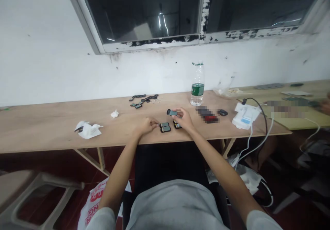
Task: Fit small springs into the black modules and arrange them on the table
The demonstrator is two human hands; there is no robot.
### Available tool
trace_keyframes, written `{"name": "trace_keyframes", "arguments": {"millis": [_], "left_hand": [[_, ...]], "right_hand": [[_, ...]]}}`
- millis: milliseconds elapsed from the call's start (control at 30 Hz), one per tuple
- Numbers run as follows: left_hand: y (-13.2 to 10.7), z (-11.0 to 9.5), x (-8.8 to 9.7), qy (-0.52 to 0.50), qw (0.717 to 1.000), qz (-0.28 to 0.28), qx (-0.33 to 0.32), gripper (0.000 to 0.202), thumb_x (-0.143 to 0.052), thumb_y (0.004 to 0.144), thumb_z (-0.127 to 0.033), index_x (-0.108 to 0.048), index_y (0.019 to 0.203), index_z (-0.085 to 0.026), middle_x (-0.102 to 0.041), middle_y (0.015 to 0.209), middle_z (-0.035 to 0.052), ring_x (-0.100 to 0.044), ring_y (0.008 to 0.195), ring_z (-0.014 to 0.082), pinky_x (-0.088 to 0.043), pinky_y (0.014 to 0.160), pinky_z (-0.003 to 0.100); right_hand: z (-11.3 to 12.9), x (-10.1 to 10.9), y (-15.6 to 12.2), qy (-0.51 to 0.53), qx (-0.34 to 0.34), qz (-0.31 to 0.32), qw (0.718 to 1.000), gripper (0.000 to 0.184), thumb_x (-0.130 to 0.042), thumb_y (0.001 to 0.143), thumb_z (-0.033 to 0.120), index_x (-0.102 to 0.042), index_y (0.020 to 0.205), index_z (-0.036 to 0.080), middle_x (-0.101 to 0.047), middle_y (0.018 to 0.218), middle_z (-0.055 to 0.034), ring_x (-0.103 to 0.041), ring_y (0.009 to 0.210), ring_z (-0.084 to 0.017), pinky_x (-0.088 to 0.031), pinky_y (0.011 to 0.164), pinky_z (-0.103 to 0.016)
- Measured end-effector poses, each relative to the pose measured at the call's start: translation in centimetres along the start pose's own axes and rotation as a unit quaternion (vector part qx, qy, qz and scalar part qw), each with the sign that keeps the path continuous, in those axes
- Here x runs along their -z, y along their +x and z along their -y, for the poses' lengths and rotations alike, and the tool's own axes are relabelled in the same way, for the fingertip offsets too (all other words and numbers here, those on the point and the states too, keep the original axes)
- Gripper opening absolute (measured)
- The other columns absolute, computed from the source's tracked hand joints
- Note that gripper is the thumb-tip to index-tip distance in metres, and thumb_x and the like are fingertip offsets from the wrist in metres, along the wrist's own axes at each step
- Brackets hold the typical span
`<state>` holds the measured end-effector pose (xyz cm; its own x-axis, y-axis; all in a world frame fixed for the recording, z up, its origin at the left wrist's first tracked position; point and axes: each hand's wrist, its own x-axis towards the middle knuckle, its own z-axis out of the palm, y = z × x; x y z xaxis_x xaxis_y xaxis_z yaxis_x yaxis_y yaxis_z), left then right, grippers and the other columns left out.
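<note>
Small black screens (165,129) lie as a pair at frame centre on the wooden table (51,128), near its front edge. Right hand (183,117): thumb and fingertips (176,110) pinching a third screen (172,112), held just above the table. Fourth screen (177,125) sits directly below that hand. Left hand (146,125): fingers pressed together, tips just beside the pair, holding nothing. Further screens (141,101) lie scattered behind, left of centre. Water bottle (197,92) stands right of them; crumpled tissue (87,129) at left; white charger (244,116) at right.
</note>
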<state>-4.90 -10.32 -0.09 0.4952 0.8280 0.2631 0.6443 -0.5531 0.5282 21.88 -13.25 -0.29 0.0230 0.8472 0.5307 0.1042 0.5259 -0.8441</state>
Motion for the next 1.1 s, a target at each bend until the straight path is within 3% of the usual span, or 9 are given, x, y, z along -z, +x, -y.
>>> {"name": "trace_keyframes", "arguments": {"millis": [100, 300, 633, 767, 1100], "left_hand": [[0.0, 0.3, 0.0, 0.016, 1.000, -0.013, 0.004, 0.027, -0.069, 0.087, -0.041, -0.082, 0.099, -0.021, -0.082, 0.102, 0.0107, -0.074, 0.090, 0.0282, -0.058, 0.085, 0.039], [0.1, -0.1, 0.5, 0.021, 0.995, -0.092, 0.024, 0.023, -0.073, 0.085, -0.035, -0.081, 0.100, -0.019, -0.081, 0.095, 0.0098, -0.075, 0.087, 0.0265, -0.060, 0.084, 0.038], [-0.7, -6.5, 0.2, -0.013, 0.973, -0.181, -0.141, 0.026, -0.069, 0.097, -0.042, -0.080, 0.108, -0.021, -0.081, 0.111, 0.0086, -0.076, 0.098, 0.0248, -0.062, 0.092, 0.040], [-0.6, -6.9, -0.2, -0.005, 0.969, -0.183, -0.167, 0.023, -0.064, 0.102, -0.037, -0.080, 0.111, -0.022, -0.080, 0.115, 0.0093, -0.074, 0.109, 0.0261, -0.061, 0.098, 0.042], [-0.5, -7.2, 0.1, -0.028, 0.969, -0.200, -0.143, 0.026, -0.061, 0.104, -0.037, -0.081, 0.110, -0.022, -0.080, 0.117, 0.0097, -0.074, 0.112, 0.0267, -0.059, 0.103, 0.043]], "right_hand": [[-0.2, 0.0, 0.1, 0.022, -0.003, -0.007, 1.000, 0.032, -0.073, 0.075, 0.034, -0.069, 0.103, 0.020, -0.077, 0.114, -0.0092, -0.072, 0.090, -0.022, -0.056, 0.086, -0.036], [-0.4, 0.1, 0.2, 0.062, -0.037, 0.010, 0.997, 0.036, -0.078, 0.071, 0.036, -0.071, 0.103, 0.020, -0.078, 0.110, -0.0096, -0.073, 0.090, -0.024, -0.059, 0.076, -0.034], [0.7, -0.2, -0.4, 0.040, -0.027, 0.069, 0.996, 0.038, -0.081, 0.079, 0.038, -0.074, 0.110, 0.019, -0.080, 0.104, -0.0106, -0.077, 0.093, -0.026, -0.062, 0.082, -0.038], [1.3, -0.7, -0.7, 0.033, -0.018, 0.068, 0.997, 0.041, -0.082, 0.080, 0.043, -0.074, 0.112, 0.017, -0.081, 0.102, -0.0119, -0.078, 0.091, -0.027, -0.063, 0.082, -0.038], [2.2, -0.9, -0.9, 0.065, -0.017, 0.063, 0.996, 0.045, -0.084, 0.080, 0.049, -0.076, 0.112, 0.018, -0.081, 0.113, -0.0130, -0.078, 0.104, -0.030, -0.063, 0.097, -0.044]]}}
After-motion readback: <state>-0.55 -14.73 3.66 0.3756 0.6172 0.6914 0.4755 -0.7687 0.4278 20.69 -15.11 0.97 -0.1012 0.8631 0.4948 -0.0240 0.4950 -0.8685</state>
